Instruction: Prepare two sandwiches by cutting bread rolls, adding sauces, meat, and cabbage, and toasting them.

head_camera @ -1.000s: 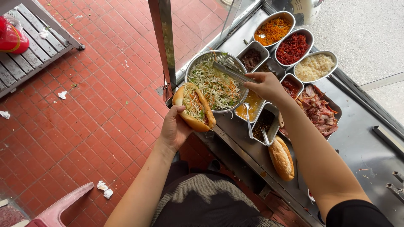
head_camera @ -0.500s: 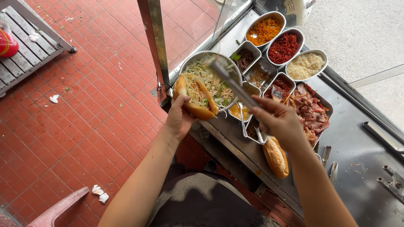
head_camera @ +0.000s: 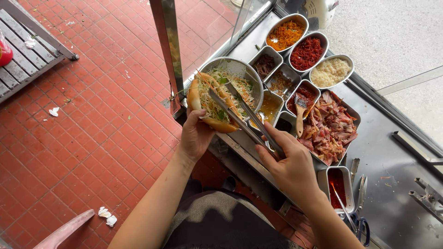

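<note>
The split bread roll (head_camera: 208, 107), stuffed with shredded salad, sits cupped in the left hand (head_camera: 196, 133) just over the edge of the metal bowl (head_camera: 230, 69) of the same salad. The right hand (head_camera: 288, 161) grips metal tongs (head_camera: 240, 117), whose tips press into the filling. Beside the bowl stand small tins of sauces, a tray of chopped meat (head_camera: 330, 129), and bowls of orange shreds (head_camera: 286, 34), red shreds (head_camera: 307, 53) and pale crumbs (head_camera: 330, 72).

Beside the meat tray (head_camera: 351, 113), I can't see my right hand's (head_camera: 291, 167) fingertips, curled around the tongs (head_camera: 240, 117); scissors (head_camera: 361, 227) run off-frame, perhaps blue-handled.
</note>
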